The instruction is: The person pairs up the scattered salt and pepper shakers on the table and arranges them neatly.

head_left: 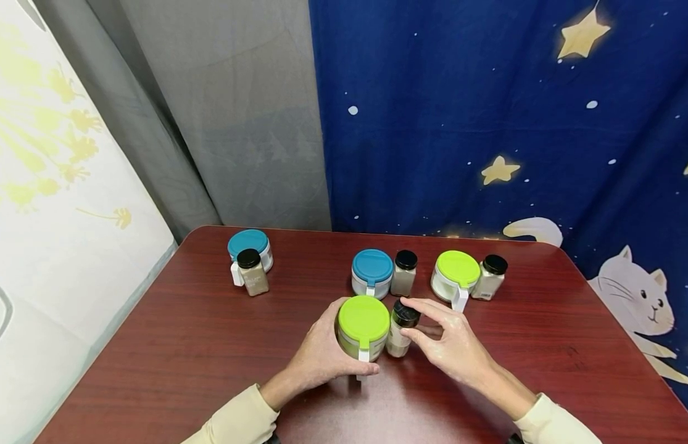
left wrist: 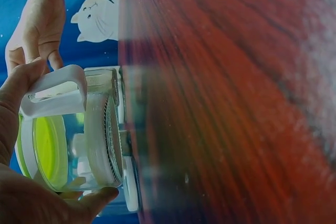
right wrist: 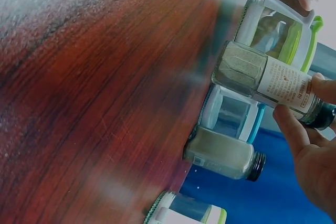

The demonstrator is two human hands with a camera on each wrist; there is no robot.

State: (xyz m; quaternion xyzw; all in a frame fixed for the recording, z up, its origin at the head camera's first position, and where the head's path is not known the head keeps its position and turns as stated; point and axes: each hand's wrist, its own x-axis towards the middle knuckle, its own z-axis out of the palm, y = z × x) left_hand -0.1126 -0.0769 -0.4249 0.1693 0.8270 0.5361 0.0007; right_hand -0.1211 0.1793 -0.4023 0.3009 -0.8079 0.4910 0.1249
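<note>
My left hand (head_left: 321,351) is curled round a clear jar with a lime-green lid (head_left: 363,320), its thumb lying along the near side by the white handle (left wrist: 55,90). In the left wrist view the jar's glass body (left wrist: 76,135) shows between fingers and thumb. Right beside that jar stands a square glass seasoning bottle (head_left: 398,343) with a black cap. My right hand (head_left: 455,342) pinches this bottle at its cap and upper part. A printed white label (right wrist: 286,85) and pale contents show in the right wrist view.
Behind the hands, a blue-lidded jar (head_left: 372,266) stands beside a black-capped bottle (head_left: 403,277). To the right are another green-lidded jar (head_left: 458,268) and bottle (head_left: 489,280). At the far left, a bottle (head_left: 253,277) stands before a blue-lidded jar (head_left: 248,240). Curtains (head_left: 410,154) hang behind the table.
</note>
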